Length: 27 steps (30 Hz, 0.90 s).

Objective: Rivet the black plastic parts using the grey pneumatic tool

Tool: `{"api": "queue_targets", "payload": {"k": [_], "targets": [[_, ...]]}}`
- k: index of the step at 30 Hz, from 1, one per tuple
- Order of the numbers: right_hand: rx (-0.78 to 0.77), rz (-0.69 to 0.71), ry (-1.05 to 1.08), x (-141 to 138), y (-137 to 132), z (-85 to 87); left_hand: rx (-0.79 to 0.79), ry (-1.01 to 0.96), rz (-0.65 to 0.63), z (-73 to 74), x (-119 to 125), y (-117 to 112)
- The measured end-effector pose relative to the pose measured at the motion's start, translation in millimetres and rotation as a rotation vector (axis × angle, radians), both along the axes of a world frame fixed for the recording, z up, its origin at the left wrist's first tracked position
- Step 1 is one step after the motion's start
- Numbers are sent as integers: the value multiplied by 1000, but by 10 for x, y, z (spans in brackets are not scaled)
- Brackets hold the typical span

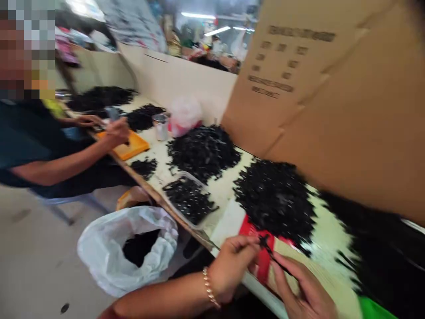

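Between my hands is a small black strip-like piece (267, 249) with a knobbly, cross-shaped end. My left hand (234, 261), with a beaded bracelet at the wrist, pinches it near that end. The thumb and fingers of my right hand (300, 285) close on its lower part. Both hands are above the table's front edge, over a red and white sheet (264, 266). Just beyond them lies a large heap of similar black pieces (275, 199). Blur hides the piece's finer details.
A clear tray (169, 201) of black pieces sits left of my hands, with another black heap (204, 148) behind it. A white bag (99, 248) stands on the floor. Cardboard (332, 110) rises behind the table. A co-worker's hand (116, 130) is over an orange tray (134, 146).
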State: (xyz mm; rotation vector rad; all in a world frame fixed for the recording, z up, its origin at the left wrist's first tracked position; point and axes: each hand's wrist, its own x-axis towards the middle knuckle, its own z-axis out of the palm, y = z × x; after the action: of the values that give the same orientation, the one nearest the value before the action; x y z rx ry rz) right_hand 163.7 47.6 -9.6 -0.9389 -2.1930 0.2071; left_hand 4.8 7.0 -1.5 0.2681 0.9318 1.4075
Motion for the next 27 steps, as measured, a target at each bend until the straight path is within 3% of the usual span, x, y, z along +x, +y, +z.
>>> {"api": "queue_targets", "payload": {"k": [2,9,14,21,27], "targets": [[-93,29,85,38,-10,21,-44,47,-3,2,38,69],[-195,82,208,149,108,-52,-72,177,-28,-60,264,141],[-184,81,197,294,138,-159,-89,240,-40,-106,375,207],[-192,89,190,353,164,-260,5,310,-114,-87,459,229],[-179,33,218,375,149,-275,-65,280,-93,-104,491,237]]}}
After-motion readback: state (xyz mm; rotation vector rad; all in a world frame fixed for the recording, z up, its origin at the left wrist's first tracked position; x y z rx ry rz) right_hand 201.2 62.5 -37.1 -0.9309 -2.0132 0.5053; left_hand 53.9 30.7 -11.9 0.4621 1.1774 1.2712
